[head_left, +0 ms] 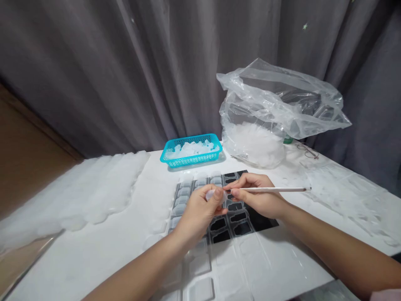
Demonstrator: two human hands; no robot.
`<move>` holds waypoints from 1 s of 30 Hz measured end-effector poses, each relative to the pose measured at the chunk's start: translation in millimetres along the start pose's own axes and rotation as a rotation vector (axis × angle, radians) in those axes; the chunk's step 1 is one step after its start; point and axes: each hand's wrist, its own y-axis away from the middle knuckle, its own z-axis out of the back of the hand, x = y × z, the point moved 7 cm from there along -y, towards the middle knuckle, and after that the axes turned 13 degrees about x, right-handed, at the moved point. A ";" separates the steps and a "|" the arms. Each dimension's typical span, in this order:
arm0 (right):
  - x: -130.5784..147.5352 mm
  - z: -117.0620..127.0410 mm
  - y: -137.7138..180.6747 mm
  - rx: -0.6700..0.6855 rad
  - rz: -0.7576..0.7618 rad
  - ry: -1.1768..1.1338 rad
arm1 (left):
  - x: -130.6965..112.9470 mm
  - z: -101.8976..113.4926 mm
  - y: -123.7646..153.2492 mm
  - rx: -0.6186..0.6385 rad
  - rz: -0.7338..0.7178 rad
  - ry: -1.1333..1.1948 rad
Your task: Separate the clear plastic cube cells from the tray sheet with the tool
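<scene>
Between its thumb and fingers, my left hand [205, 205] pinches a small translucent white piece [211, 195]. Closed around a thin white-handled stick, perhaps a brush [272, 190], my right hand [258, 194] brings its tip against that piece. The tip itself is hidden by the fingers. Both hands are above a clear sheet [181, 200] with rows of moulded white shapes. A black sheet [263, 219] lies beneath part of it, showing dark through several cells with pale outlines.
A blue basket [191, 160] of white pieces stands at the back. Right of it sits an open clear plastic bag [257, 138] holding white fluffy material. White fluffy rolls [84, 188] cover the left side. Clear plastic sheets [351, 196] lie at right, near thin wire-like items [308, 151].
</scene>
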 end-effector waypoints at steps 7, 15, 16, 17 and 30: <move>-4.4 1.7 0.2 -0.007 -0.014 0.125 | 3.5 3.4 -2.8 -0.011 -0.018 -0.017; 6.6 -1.6 0.9 -0.005 0.035 0.323 | 10.2 5.2 -6.1 -0.001 0.000 -0.010; 9.3 -3.1 0.9 0.003 0.083 0.368 | 10.9 5.1 -6.2 0.000 0.002 -0.008; 12.5 -5.1 1.1 0.012 0.147 0.435 | 11.5 4.9 -6.4 0.004 0.003 -0.009; -4.8 5.7 -7.9 -0.034 0.074 -0.075 | 11.6 1.1 -1.7 0.055 -0.007 0.017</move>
